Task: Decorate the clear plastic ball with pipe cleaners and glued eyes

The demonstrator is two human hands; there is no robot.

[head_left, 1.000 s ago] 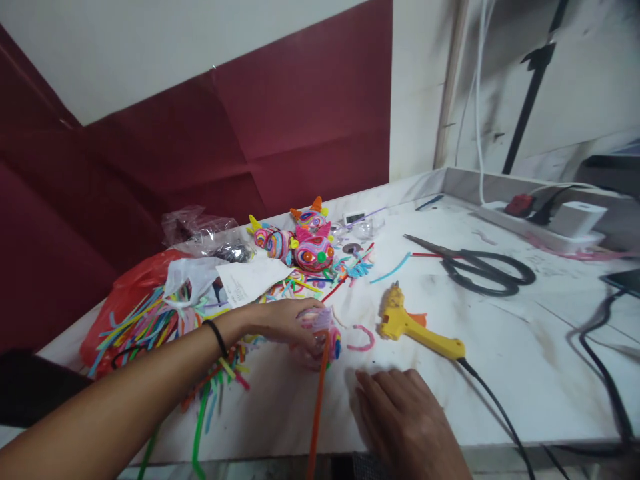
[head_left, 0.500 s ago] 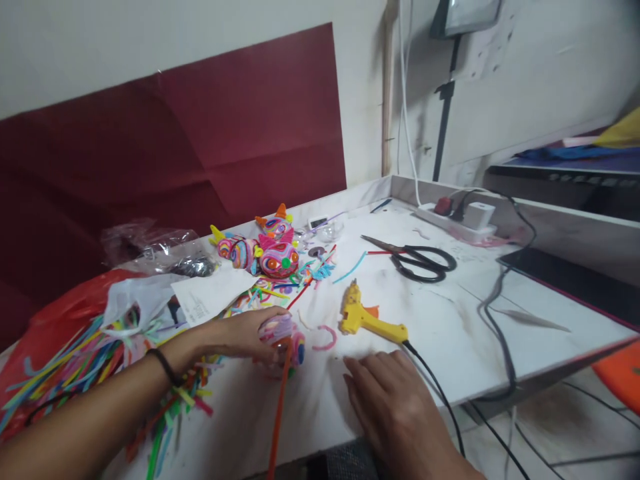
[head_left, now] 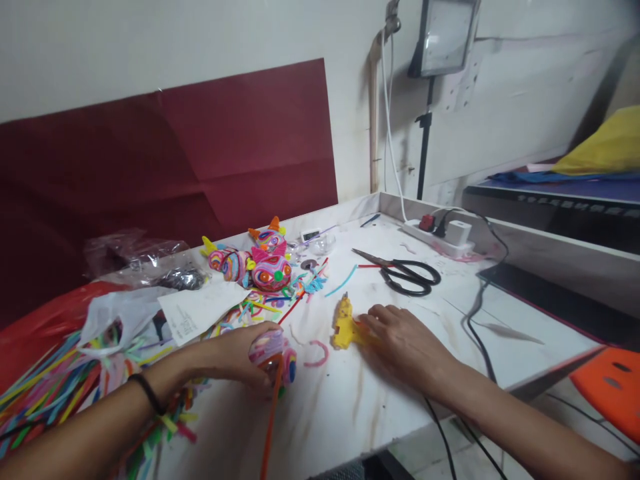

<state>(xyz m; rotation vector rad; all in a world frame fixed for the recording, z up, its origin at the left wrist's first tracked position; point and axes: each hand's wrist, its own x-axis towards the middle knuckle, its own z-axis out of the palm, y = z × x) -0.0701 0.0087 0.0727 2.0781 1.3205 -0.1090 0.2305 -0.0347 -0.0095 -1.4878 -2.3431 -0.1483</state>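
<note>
In the head view my left hand (head_left: 250,357) is closed round a small rounded craft piece (head_left: 289,367) covered in coloured fuzzy strips. An orange pipe cleaner (head_left: 269,420) hangs from this piece towards the table's front edge. My right hand (head_left: 393,333) lies over the handle of a yellow hot glue gun (head_left: 343,325), fingers curled on it; the nozzle points away from me. The hand hides most of the handle. A curved pink pipe cleaner piece (head_left: 320,353) rests between the craft piece and the glue gun.
Black-handled scissors (head_left: 407,275) lie behind the glue gun. Finished colourful animal figures (head_left: 270,270) stand at the back left among pipe cleaner scraps. Bundled pipe cleaners (head_left: 45,393) fill the left side. A power strip (head_left: 440,241) and a dark flat panel (head_left: 545,300) are on the right.
My right hand has moved forward from the bare table onto the glue gun's handle. The left hand still holds the craft piece. The camera view has shifted slightly.
</note>
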